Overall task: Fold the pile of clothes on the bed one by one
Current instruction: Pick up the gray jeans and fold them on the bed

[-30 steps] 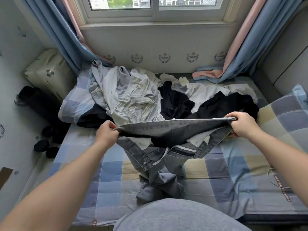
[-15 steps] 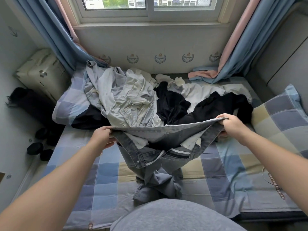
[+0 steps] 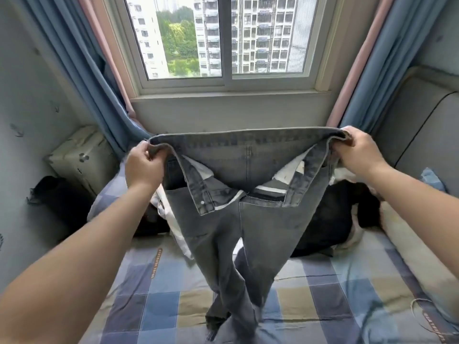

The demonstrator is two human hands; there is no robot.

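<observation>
A pair of grey jeans point(image 3: 248, 219) hangs in the air in front of me, fly open, waistband stretched wide. My left hand point(image 3: 144, 167) grips the waistband's left end and my right hand point(image 3: 355, 152) grips its right end. The legs dangle down and their ends touch the checked bed point(image 3: 159, 301). Behind the jeans lies the pile of clothes: a black garment point(image 3: 330, 219) at the right and a white piece point(image 3: 173, 227) at the left. Most of the pile is hidden by the jeans.
A window point(image 3: 223, 38) with blue and pink curtains point(image 3: 82, 70) faces me. A cream suitcase point(image 3: 82, 157) and a dark bag point(image 3: 57, 194) stand at the left of the bed. A checked pillow point(image 3: 432, 180) and a padded headboard point(image 3: 427, 125) are at the right.
Both hands have lifted the jeans by the waistband from low over the bed to chest height, so the legs now hang straight. My view has tilted up toward the window.
</observation>
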